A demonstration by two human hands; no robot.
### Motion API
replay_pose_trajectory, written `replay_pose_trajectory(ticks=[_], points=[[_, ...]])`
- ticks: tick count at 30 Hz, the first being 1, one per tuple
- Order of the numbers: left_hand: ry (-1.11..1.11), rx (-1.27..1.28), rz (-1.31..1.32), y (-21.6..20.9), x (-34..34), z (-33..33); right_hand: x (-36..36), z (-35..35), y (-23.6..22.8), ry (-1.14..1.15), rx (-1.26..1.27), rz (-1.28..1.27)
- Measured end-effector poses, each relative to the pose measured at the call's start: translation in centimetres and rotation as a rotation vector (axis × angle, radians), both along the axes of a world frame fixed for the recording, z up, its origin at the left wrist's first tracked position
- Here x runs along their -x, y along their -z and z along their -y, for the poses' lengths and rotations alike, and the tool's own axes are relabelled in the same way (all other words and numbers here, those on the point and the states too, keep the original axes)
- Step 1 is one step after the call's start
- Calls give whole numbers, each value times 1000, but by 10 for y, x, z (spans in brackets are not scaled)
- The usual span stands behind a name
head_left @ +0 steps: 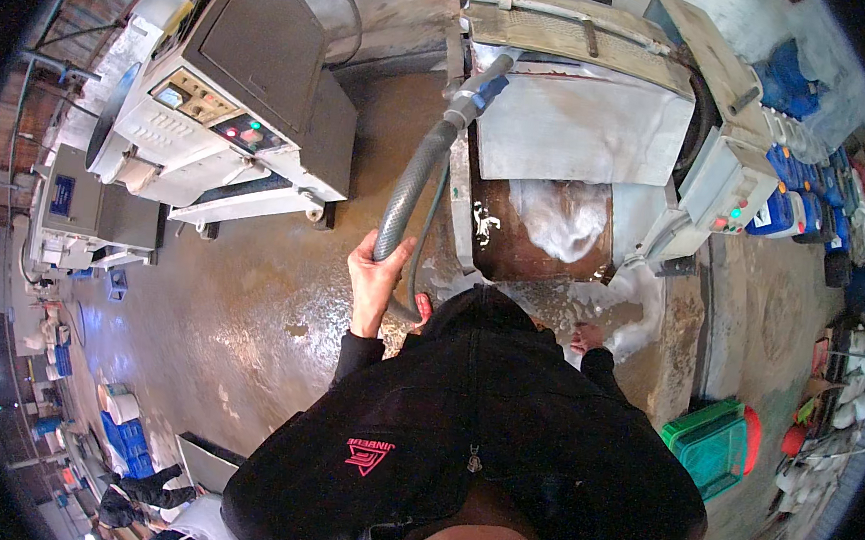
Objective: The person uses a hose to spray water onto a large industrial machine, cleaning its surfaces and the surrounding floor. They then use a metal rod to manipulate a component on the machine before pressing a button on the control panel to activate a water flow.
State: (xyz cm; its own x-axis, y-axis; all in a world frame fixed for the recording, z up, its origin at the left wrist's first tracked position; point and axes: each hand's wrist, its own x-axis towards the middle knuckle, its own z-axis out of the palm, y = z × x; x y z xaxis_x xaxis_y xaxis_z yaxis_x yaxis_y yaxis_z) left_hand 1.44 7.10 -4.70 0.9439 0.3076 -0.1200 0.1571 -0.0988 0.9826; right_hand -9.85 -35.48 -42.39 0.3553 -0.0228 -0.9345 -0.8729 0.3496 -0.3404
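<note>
My left hand (377,278) is closed around a thick grey ribbed hose (413,188). From there the hose curves up to a grey pipe fitting with a blue valve handle (490,90), at the left side of a large machine. A thinner dark hose (425,239) hangs beside it, close to a small red piece (423,309) whose kind I cannot make out. My right hand (586,337) is low in front of the machine, near white foam on the floor; its fingers are too small and unclear to read. White foam (566,219) lies in the machine's brown opening, below a pale metal panel (583,130).
A control box with lit buttons (730,201) stands on the machine's right. To the left is a grey cabinet machine (257,47). The brown floor (241,287) is wet. Green crates (709,445) sit at the right, and blue jugs (794,185) line the far right.
</note>
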Motion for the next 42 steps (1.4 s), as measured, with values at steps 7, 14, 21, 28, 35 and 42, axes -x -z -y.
replay_pose_trajectory(ticks=[7,14,21,28,35,42], points=[[41,-13,3,6,5,0,-7,-7,-20,-66,204,-18],[-43,-20,-19,1,9,-8,-8,-9,-3,-104,187,48],[14,0,-51,1,9,-1,1,12,13,102,-13,0],[-27,-46,-21,9,13,-8,-12,-18,-30,-149,286,31],[-7,7,-2,12,11,-1,-9,15,7,-81,100,-16],[-25,-23,-83,3,10,-3,-23,22,19,-15,5,125]])
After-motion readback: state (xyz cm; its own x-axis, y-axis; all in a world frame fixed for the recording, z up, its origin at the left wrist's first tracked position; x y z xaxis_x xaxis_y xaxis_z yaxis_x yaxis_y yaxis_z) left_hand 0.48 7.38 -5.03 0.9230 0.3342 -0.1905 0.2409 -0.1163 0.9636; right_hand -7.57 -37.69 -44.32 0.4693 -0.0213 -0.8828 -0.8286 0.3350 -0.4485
